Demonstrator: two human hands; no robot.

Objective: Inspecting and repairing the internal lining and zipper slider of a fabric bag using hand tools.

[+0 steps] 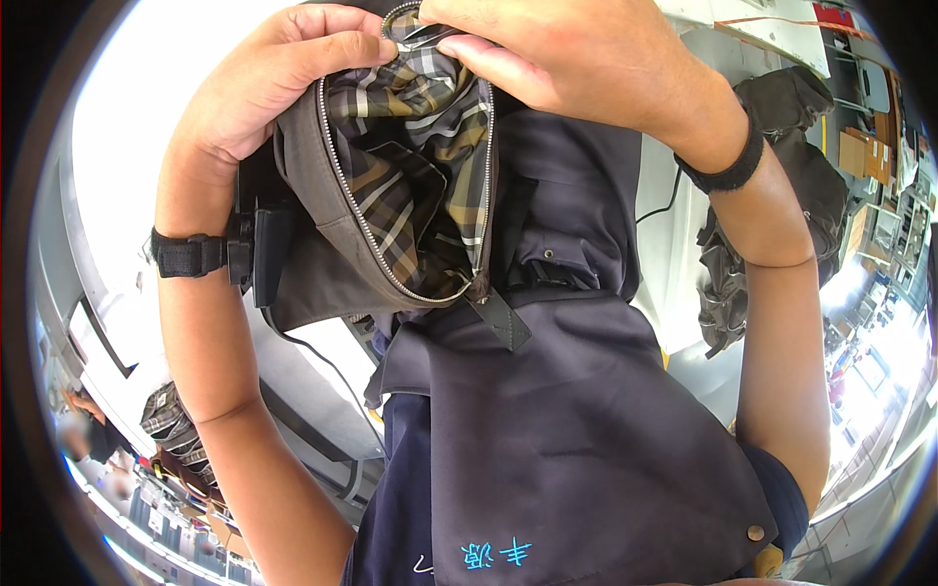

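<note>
A dark grey-brown bag (311,176) lies in front of me with its metal zip open in a long loop. Inside shows a plaid lining (391,186) in yellow, black and white, loose and creased. My left hand (283,73) grips the bag's far edge, its thumb pressed on the lining. Opposite it, my right hand (557,59) pinches the far end of the bag from the right, the thumb lying near the lining. Some fingertips of both hands are hidden behind the fabric. A short dark strap tab (504,324) hangs from the zip's near end.
A white work surface (127,146) lies under the bag. Dark bags (806,186) are piled at the right, and plaid pieces (168,420) sit at the lower left. A cable (322,361) runs from my left wrist's black device (272,254). A dark apron (576,420) covers my lap.
</note>
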